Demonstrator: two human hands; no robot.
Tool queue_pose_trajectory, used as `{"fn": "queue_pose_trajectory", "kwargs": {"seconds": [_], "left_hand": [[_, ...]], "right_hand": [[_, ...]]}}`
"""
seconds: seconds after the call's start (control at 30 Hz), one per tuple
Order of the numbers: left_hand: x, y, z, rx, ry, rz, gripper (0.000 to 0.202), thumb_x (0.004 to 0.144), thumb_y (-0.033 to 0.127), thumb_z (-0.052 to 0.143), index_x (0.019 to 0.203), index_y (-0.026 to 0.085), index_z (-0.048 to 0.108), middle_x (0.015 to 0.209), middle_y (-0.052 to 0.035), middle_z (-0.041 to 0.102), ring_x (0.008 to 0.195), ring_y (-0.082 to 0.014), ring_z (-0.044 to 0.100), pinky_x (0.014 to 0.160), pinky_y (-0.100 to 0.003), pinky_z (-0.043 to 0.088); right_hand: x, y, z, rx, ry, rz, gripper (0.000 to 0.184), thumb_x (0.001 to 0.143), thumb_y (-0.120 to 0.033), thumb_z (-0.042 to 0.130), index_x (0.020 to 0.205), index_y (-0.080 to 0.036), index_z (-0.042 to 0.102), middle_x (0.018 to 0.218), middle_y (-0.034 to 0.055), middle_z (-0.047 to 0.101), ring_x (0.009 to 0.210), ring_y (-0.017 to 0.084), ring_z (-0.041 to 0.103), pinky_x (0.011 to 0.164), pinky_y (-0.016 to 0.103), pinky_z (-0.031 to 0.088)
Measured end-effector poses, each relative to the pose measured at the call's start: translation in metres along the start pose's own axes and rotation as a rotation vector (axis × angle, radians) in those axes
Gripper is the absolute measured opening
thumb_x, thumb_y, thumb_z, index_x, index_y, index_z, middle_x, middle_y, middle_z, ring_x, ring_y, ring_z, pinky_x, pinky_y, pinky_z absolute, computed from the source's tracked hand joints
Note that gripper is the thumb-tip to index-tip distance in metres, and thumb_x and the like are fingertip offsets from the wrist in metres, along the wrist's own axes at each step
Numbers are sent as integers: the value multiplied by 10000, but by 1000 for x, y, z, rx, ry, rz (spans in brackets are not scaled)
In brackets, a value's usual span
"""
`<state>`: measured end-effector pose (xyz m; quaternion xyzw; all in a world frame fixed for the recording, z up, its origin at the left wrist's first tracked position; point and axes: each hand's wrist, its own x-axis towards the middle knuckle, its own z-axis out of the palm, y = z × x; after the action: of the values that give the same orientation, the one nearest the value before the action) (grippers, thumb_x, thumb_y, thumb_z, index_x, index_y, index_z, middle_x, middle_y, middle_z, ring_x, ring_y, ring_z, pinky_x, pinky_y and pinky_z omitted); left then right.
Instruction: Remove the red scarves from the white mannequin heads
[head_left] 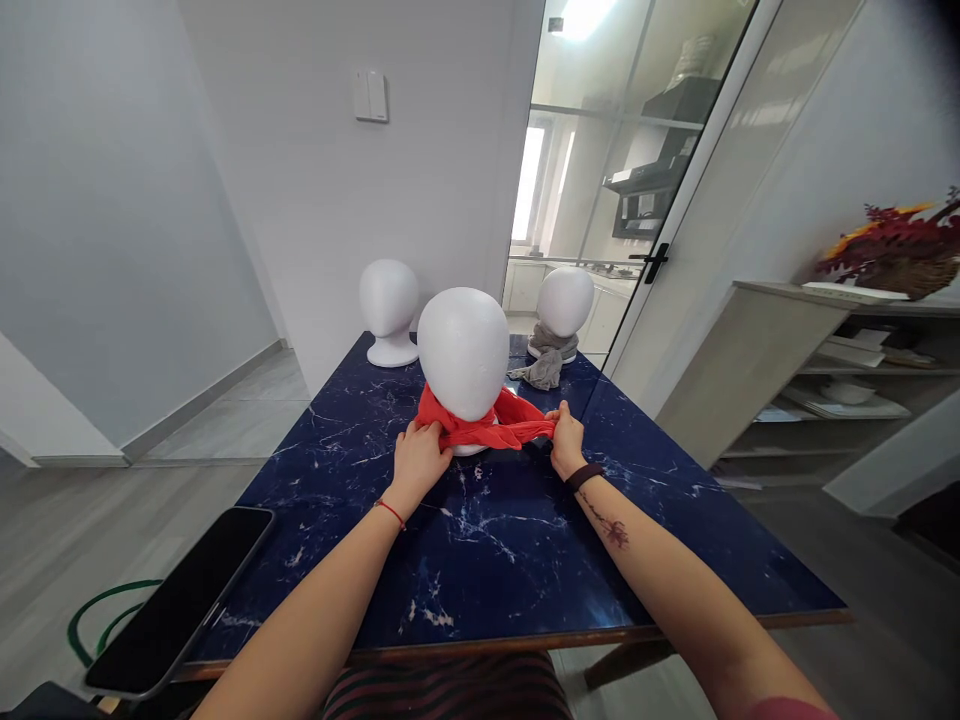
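Note:
A white foam mannequin head (463,345) stands upright in the middle of the table, its base partly covered. Round its neck lies a red scarf (487,432), drawn out toward the right. My right hand (568,438) is closed on the scarf's end, to the right of the head. At the left side of the neck, my left hand (422,458) has its fingers wrapped on the red cloth; the fingertips are partly hidden. Behind stand a bare white foam head (389,300) on the left and another foam head (566,300) on the right with a grey scarf (551,362) round its neck.
The blue marble-patterned table (480,560) has a wooden front edge. A black phone (180,600) lies at its left corner, near a green cord (94,615). A glass door (600,150) is behind the table; a shelf unit (795,370) stands at right.

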<state>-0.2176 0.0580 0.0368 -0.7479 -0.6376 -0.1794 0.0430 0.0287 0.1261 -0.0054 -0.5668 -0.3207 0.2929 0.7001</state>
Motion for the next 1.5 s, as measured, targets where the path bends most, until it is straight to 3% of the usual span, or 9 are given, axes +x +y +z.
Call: {"fn": "queue_pose_trajectory", "kwargs": {"seconds": [0.3, 0.57, 0.73, 0.87, 0.97, 1.07, 1.2, 1.33, 1.5], "left_hand": [[1, -6, 2, 16, -9, -8, 213, 788, 332, 524, 893, 174, 621, 980, -111, 648, 1041, -285, 499, 821, -401, 406], [1, -10, -3, -7, 21, -30, 608, 810, 673, 352, 848, 164, 681, 992, -127, 663, 1055, -294, 495, 903, -427, 339], [2, -15, -1, 53, 101, -98, 588, 912, 480, 245, 766, 153, 711, 932, -129, 680, 1010, -279, 521, 933, -431, 333], [8, -29, 5, 75, 136, -98, 446, 878, 354, 341, 763, 139, 714, 978, -138, 672, 1025, -281, 527, 991, -439, 316], [15, -40, 8, -10, 32, -48, 389, 858, 328, 380, 741, 142, 702, 974, -135, 672, 997, -267, 561, 972, -417, 359], [18, -41, 9, -97, -44, -23, 359, 857, 333, 394, 758, 163, 694, 958, -113, 679, 954, -251, 594, 959, -417, 377], [17, -35, 10, -124, -61, -15, 344, 869, 288, 369, 822, 159, 684, 970, -117, 679, 932, -228, 618, 879, -353, 423], [18, -37, 14, -147, -103, -64, 365, 891, 257, 317, 868, 157, 668, 971, -124, 687, 884, -211, 642, 777, -302, 447], [23, -48, 17, -153, -121, -121, 473, 931, 341, 235, 828, 167, 663, 875, -111, 697, 822, -210, 646, 733, -301, 449]], "right_hand": [[6, 0, -3, 103, -155, 103, 469, 751, -597, 531, 582, -161, 562, 510, -4, 556, 419, 94, 465, 418, 229, 327], [11, -4, -7, 203, -202, 183, 412, 766, -555, 546, 623, -169, 539, 514, -24, 518, 430, 82, 443, 404, 202, 339], [9, -5, -8, 261, -195, 225, 390, 721, -544, 605, 650, -166, 544, 536, -42, 492, 454, 73, 434, 421, 189, 339], [13, -5, -11, 231, -201, 203, 406, 699, -572, 599, 651, -173, 545, 513, -58, 428, 446, 76, 388, 453, 205, 338], [12, -8, -14, 34, -243, 43, 462, 709, -623, 555, 636, -167, 569, 509, -49, 407, 464, 85, 364, 486, 221, 333], [-5, -18, -12, -278, -377, -335, 486, 771, -610, 500, 627, -157, 602, 586, -4, 487, 551, 110, 420, 537, 234, 336], [-54, -36, -1, -564, -822, -798, 387, 869, -487, 462, 779, -171, 666, 764, 52, 615, 684, 141, 535, 649, 257, 389], [-91, -43, 7, -813, -1169, -900, 359, 878, -490, 466, 916, -211, 689, 762, 67, 663, 675, 161, 586, 628, 266, 384], [-75, -36, 3, -936, -994, -883, 535, 923, -531, 307, 821, -190, 707, 610, 61, 639, 553, 155, 555, 561, 258, 325]]}}
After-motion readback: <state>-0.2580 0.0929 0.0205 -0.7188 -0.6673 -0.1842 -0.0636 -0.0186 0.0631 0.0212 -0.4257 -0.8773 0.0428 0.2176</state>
